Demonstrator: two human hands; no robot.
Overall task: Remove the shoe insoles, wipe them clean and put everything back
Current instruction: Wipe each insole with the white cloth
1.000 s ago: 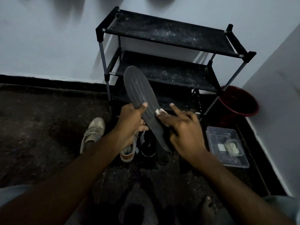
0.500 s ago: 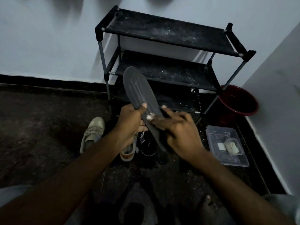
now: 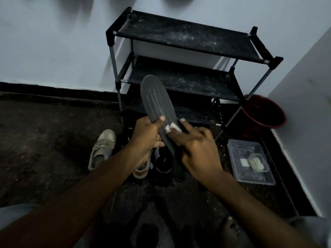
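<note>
Grey insole [image 3: 157, 102] sits centre frame, toe tilted up toward the black shoe rack [image 3: 179, 38] just behind it. My left hand [image 3: 146, 135] grips its middle, thumb on top. My right hand [image 3: 195, 149] pinches a white wipe [image 3: 171, 127] against its face, index finger stretched out. Dark floor [image 3: 44, 140] is open at left. Right side is crowded: red bucket [image 3: 263, 110], clear container [image 3: 250, 161], wall [image 3: 304, 86]. Beige sneaker [image 3: 103, 147] and black shoe [image 3: 163, 163] lie below my hands.

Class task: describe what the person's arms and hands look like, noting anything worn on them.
The left arm and right arm are bare to the frame's edge, with no sleeves in view. The left hand and right hand wear no gloves; no rings, watch or bracelet show.
</note>
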